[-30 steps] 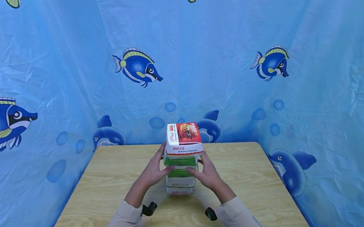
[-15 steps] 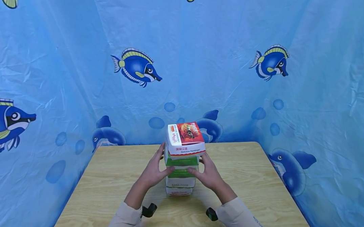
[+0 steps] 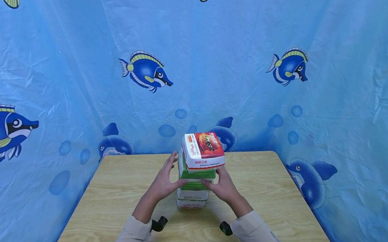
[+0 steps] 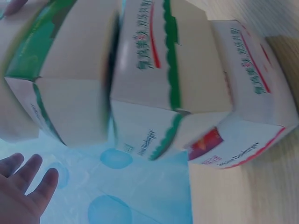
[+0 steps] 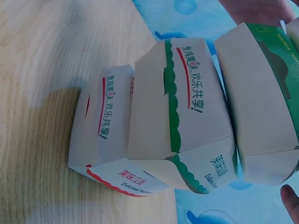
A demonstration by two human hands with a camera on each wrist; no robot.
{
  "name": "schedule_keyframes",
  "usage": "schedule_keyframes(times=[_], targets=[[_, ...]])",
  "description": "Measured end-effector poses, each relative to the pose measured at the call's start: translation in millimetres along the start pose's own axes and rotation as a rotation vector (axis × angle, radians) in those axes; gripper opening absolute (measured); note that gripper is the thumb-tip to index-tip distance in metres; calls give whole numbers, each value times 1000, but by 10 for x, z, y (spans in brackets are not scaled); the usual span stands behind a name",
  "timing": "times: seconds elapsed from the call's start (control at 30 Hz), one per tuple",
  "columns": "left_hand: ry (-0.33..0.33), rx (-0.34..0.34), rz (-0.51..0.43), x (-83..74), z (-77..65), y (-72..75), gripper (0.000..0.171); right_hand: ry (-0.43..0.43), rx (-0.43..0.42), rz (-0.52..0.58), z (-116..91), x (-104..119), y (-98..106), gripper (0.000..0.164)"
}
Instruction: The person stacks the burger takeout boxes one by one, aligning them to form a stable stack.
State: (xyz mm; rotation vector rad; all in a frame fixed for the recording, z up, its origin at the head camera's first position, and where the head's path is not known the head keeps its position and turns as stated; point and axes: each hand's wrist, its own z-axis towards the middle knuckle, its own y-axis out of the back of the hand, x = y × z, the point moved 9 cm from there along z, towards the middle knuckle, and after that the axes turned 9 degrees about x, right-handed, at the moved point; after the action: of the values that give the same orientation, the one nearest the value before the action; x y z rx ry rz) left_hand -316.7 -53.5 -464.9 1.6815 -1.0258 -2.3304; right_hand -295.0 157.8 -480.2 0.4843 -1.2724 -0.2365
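Note:
A stack of several paper hamburger boxes stands mid-table. Its top box [image 3: 205, 149], red and white with a burger picture, is shifted and tilted to the right over a green-banded box [image 3: 196, 177]. Below are a green-trimmed box [image 4: 145, 84] and a red-trimmed bottom box [image 5: 105, 116]. My left hand [image 3: 161, 183] is at the stack's left, thumb near the front; its spread fingers [image 4: 37, 186] stand apart from the boxes. My right hand [image 3: 223, 186] is at the right side, thumb at the front and other fingers partly hidden; whether it touches the boxes I cannot tell.
The stack rests on a light wooden table [image 3: 119, 196]. A blue curtain [image 3: 211, 80] printed with fish and dolphins surrounds the table on the back and both sides. Dark wrist cameras [image 3: 159, 223] sit under both wrists.
The upper boxes have shifted and leaned to the right, the top one most of all. A gap has widened between the left fingers and the upper boxes. Both hands have barely moved.

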Motion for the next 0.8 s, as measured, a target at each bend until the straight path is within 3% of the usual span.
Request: schedule_keyframes(times=[0.27,0.8], targets=[[-21,-2,19,-125,7,0,97,23,-21,45,-1,59,67,74],[-63,20,54,-138,46,-84,92,69,-46,12,-15,198,125,72]])
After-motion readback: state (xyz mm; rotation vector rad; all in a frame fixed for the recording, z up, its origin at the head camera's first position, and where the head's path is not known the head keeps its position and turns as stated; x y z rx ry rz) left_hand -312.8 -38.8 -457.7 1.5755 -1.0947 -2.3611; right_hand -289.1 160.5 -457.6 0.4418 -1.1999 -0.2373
